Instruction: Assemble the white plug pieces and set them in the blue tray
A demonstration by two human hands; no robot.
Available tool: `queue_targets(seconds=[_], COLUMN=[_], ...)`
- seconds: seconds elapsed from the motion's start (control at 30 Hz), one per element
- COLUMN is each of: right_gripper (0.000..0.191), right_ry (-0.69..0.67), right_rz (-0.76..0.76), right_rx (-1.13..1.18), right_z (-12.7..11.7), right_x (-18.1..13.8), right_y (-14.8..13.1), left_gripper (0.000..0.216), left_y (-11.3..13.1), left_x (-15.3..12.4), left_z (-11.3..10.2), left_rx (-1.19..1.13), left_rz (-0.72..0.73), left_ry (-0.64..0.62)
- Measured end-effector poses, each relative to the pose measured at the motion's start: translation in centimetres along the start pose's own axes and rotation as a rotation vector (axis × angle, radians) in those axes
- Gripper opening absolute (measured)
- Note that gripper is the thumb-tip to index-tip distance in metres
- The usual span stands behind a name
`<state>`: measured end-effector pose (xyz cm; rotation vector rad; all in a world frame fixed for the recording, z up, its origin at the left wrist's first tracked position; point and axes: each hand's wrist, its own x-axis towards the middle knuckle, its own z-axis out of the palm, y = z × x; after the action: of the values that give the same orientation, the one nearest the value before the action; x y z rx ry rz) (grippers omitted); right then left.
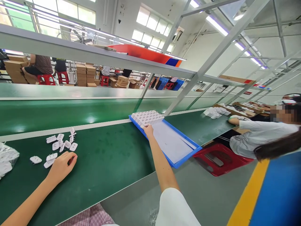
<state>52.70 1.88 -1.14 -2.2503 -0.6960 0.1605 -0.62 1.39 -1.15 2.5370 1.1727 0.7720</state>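
Observation:
My left hand [61,166] rests at the green work surface with its fingers curled in and thumb against forefinger; nothing shows between them. Just beyond it lie several loose white plug adapters [55,146], some with prongs showing and small print on their faces. My right hand [148,130] reaches forward into a blue-rimmed tray [185,160]. Its fingertips pinch at the near edge of closely packed rows of small white printed blocks [147,117]. The fingers partly hide the block they touch. A white sheet [168,139] covers the rest of the tray's bottom.
A clear plastic bag [8,158] of white pieces lies at the left edge. Slanting metal posts [182,94] hold a shelf with a red bin [141,52]. To the right, a co-worker [261,135] sits by white bags [216,112] and a red stool [221,158].

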Motion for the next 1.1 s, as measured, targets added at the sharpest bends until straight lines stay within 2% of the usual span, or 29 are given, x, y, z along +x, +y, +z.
queue_targets(seconds=[0.27,0.33,0.4,0.47,0.57,0.63,0.7,0.77,0.87,1.0,1.1], right_gripper=[0.031,0.038,0.042,0.040,0.035,0.042,0.047,0.041,0.021,0.018,0.019], right_ry=[0.056,0.100,0.088,-0.059,-0.406,-0.612,-0.726,-0.758,-0.741,-0.719,-0.816], right_rz=[-0.062,-0.142,-0.301,-0.553,-0.919,-1.165,-1.300,-1.322,-1.275,-1.159,-0.973], right_rx=[-0.055,-0.074,-0.081,-0.070,-0.038,-0.022,-0.026,-0.028,0.009,0.140,0.364], right_z=[-1.8,-1.8,-0.6,1.6,6.3,9.3,11.7,13.4,14.2,12.8,11.4], right_x=[-3.6,-5.6,-8.5,-12.6,-20.1,-24.7,-28.1,-30.0,-30.6,-30.5,-31.2], right_y=[-2.7,-4.2,-6.3,-8.6,-12.2,-14.5,-16.5,-18.1,-19.1,-17.8,-15.8], left_gripper=[0.028,0.028,0.027,0.027,0.026,0.024,0.023,0.021,0.016,0.019,0.027], left_y=[0.0,0.1,0.2,0.5,0.7,0.4,-0.3,-1.4,-2.8,-2.5,-0.7], left_x=[-0.1,-0.1,-0.1,-0.1,0.0,0.1,0.2,0.3,0.4,0.3,-0.1], left_z=[0.0,0.0,-0.1,-0.2,-0.5,-0.8,-1.2,-1.6,-2.0,-1.8,-1.1], left_rx=[-0.026,-0.031,-0.032,-0.028,-0.002,0.031,0.063,0.081,0.087,0.042,-0.045], left_rz=[0.008,-0.006,-0.022,-0.036,-0.045,-0.059,-0.096,-0.148,-0.203,-0.180,-0.053], left_ry=[-0.026,-0.039,-0.054,-0.068,-0.064,-0.037,-0.006,0.021,0.058,0.079,0.017])
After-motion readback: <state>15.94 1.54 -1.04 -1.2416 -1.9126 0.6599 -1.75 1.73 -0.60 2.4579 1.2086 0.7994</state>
